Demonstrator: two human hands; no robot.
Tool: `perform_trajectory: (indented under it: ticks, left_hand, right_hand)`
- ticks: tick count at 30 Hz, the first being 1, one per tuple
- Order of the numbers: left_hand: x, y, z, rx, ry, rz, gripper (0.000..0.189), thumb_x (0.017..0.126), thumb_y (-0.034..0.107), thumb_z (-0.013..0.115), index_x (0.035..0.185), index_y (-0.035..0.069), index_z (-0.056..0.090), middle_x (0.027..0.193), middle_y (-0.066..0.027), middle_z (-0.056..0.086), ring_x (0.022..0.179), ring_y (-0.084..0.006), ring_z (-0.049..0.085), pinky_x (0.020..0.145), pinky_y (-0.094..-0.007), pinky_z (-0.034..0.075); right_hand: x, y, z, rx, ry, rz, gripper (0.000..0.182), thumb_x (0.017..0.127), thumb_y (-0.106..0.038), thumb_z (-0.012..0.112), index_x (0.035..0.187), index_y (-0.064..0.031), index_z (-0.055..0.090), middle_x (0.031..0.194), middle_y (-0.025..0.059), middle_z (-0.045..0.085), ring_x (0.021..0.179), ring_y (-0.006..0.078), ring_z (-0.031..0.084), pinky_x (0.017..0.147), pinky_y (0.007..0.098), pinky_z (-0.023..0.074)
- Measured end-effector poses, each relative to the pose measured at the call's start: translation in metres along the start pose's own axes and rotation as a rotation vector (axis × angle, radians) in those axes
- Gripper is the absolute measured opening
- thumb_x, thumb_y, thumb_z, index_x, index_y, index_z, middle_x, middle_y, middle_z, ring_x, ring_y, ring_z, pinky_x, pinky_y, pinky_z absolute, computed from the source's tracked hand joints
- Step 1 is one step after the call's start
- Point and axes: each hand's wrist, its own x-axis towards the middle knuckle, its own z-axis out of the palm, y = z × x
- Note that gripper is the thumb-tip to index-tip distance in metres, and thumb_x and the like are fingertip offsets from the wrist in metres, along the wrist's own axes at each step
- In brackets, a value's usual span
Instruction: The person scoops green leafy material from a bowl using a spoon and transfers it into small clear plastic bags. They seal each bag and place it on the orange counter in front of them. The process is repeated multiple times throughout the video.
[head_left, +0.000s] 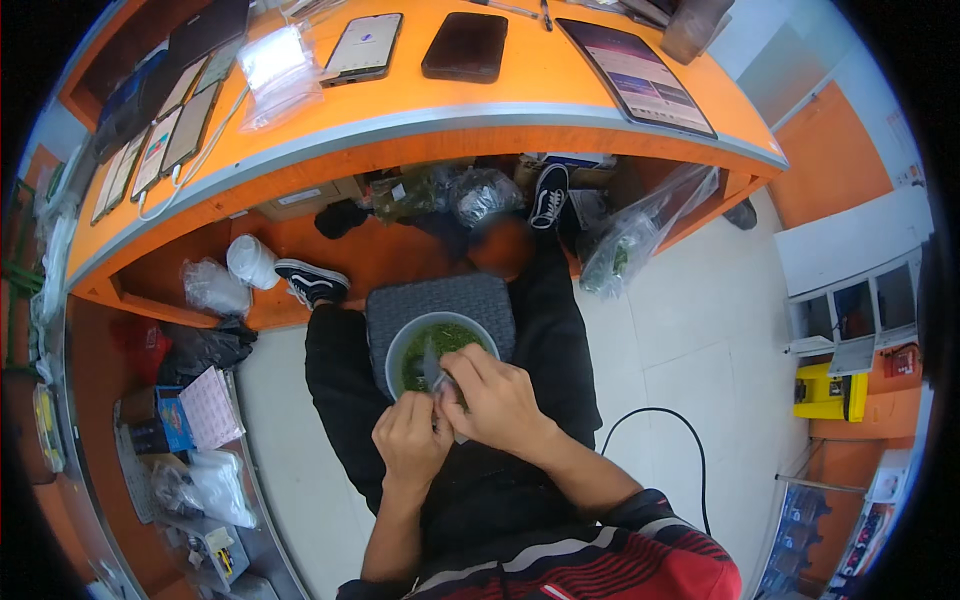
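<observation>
A pale round tub of finely shredded green plant matter stands on a dark woven-look stool between my knees. Over its near rim, my left hand and my right hand meet with bent fingers, pinching what looks like a small clear plastic bag. The bag's tip reaches over the greens. Some of the bag is hidden by my fingers, and its contents cannot be made out.
Phones, a tablet and a stack of clear bags lie on the orange counter ahead. White cups stand underneath at left; a clear bag with greens leans at right. A black cable curves across the floor.
</observation>
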Motion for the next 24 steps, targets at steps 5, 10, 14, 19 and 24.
perform_trajectory:
  ticks: [5, 10, 14, 19, 24]
  left_hand:
    - [0.006, -0.005, -0.008, 0.015, 0.057, 0.139, 0.014, 0.069, 0.000, 0.070, 0.077, 0.004, 0.059, 0.075, -0.0080, 0.060, 0.063, -0.0246, 0.059, 0.055, -0.0345, 0.045]
    - [0.019, -0.010, -0.007, 0.021, 0.274, 0.028, 0.021, 0.068, 0.001, 0.073, 0.085, 0.001, 0.060, 0.081, -0.0112, 0.061, 0.066, -0.0273, 0.059, 0.057, -0.0346, 0.048]
    - [0.020, -0.005, -0.005, -0.042, 0.265, -0.245, 0.019, 0.073, 0.000, 0.075, 0.087, 0.002, 0.062, 0.081, -0.0090, 0.063, 0.065, -0.0171, 0.060, 0.055, -0.0257, 0.044]
    - [0.013, 0.001, 0.007, -0.414, 0.324, -0.455, 0.017, 0.079, -0.004, 0.073, 0.095, -0.001, 0.071, 0.082, -0.0109, 0.069, 0.070, -0.0113, 0.066, 0.057, -0.0234, 0.047]
    - [0.006, -0.006, 0.007, -0.947, 0.151, -0.642, 0.014, 0.089, 0.000, 0.070, 0.102, -0.005, 0.071, 0.098, -0.0083, 0.068, 0.080, -0.0118, 0.065, 0.067, -0.0224, 0.049]
  right_hand:
    - [-0.004, 0.021, 0.002, -0.003, -0.072, -0.202, 0.016, 0.072, -0.011, 0.069, 0.085, -0.0043, 0.062, 0.079, 0.0058, 0.055, 0.069, 0.0223, 0.062, 0.054, 0.0340, 0.0524]
    - [-0.003, 0.011, 0.011, 0.062, 0.026, -0.183, 0.013, 0.072, -0.009, 0.070, 0.079, -0.0062, 0.060, 0.074, 0.0065, 0.054, 0.058, 0.0226, 0.059, 0.050, 0.0336, 0.0500]
    - [-0.009, 0.017, 0.017, 0.075, 0.179, -0.054, 0.016, 0.070, -0.008, 0.073, 0.078, -0.0056, 0.060, 0.069, 0.0074, 0.055, 0.052, 0.0240, 0.058, 0.047, 0.0328, 0.0476]
    - [-0.007, 0.011, 0.026, 0.215, 0.223, 0.161, 0.012, 0.079, -0.005, 0.073, 0.085, -0.0011, 0.064, 0.076, 0.0082, 0.064, 0.060, 0.0193, 0.066, 0.055, 0.0289, 0.0533]
    - [-0.007, 0.021, 0.022, 1.011, -0.066, 0.725, 0.018, 0.093, -0.005, 0.065, 0.104, 0.0081, 0.067, 0.091, 0.0087, 0.070, 0.076, 0.0160, 0.069, 0.070, 0.0304, 0.0594]
